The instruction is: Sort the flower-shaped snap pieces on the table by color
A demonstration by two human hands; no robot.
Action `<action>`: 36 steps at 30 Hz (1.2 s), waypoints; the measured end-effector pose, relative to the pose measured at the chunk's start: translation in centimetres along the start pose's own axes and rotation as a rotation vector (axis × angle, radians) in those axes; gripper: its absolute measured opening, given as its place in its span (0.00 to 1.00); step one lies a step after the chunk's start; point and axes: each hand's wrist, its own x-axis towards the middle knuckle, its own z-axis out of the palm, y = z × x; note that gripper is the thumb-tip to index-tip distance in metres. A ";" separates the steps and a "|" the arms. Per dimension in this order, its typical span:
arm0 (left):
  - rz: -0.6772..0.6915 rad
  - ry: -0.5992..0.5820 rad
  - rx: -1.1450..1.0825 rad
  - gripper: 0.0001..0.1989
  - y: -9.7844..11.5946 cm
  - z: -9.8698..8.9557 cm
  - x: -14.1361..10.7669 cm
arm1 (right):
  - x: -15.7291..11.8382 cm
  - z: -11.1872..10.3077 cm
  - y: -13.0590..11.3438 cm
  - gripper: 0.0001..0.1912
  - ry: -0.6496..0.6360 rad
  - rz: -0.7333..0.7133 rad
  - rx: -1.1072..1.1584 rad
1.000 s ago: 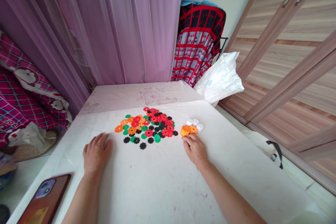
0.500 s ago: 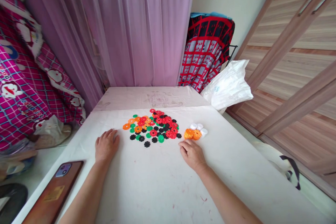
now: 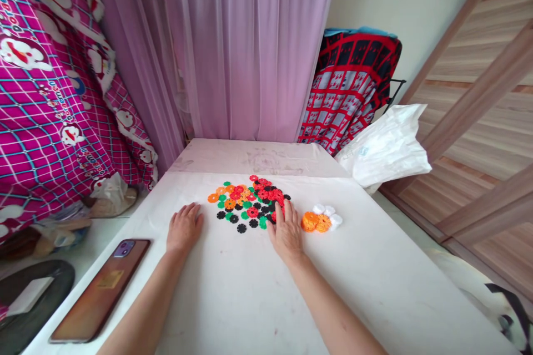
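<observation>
discs [image 3: 252, 212] with notched edges, in red, black, green and orange, lie in a loose pile on a white table [image 3: 233, 288], between the person's two hands. red and black ones crowd the right half and overlap; orange ones gather at the left, and a few black ones, with a green one, sit along the near edge. the right hand [image 3: 286, 233] reaches palm down onto the right edge of the pile, fingers forward and slightly spread, thumb set apart from the forefinger beside a green disc [image 3: 263, 223]; whether the tips press on any disc i cannot tell. the left hand [image 3: 185, 230] rests palm down on the table, well apart from the pile, its fingers close together and gently curved, thumb near them. just right of the right hand is a small separate group, orange discs [image 3: 323, 223] in front and white discs [image 3: 335, 221] behind and to the right, touching or overlapping. a brown phone [image 3: 100, 294] lies back up near the table's left edge. beyond the table hangs a purple curtain [image 3: 258, 50], and a white plastic bag [image 3: 387, 147] stands at the far right corner.
</observation>
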 end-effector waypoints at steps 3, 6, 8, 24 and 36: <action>0.001 0.012 -0.003 0.23 0.1 0.0 -0.5 | 2.0 0.5 -1.6 0.33 -0.073 0.192 -0.029; -0.011 -0.001 0.004 0.23 0.2 -0.1 -0.9 | 3.7 0.8 -2.1 0.33 -0.121 0.343 -0.033; -0.015 -0.020 0.008 0.24 0.3 -0.2 -1.0 | 4.6 1.0 -2.1 0.32 -0.146 0.398 -0.035; 0.017 0.026 0.004 0.23 -0.5 1.0 -0.7 | 7.3 2.3 -2.4 0.26 -0.134 0.108 0.185; 0.011 -0.047 -0.026 0.25 0.9 1.9 3.3 | 13.3 3.9 -2.7 0.24 -0.470 0.071 0.246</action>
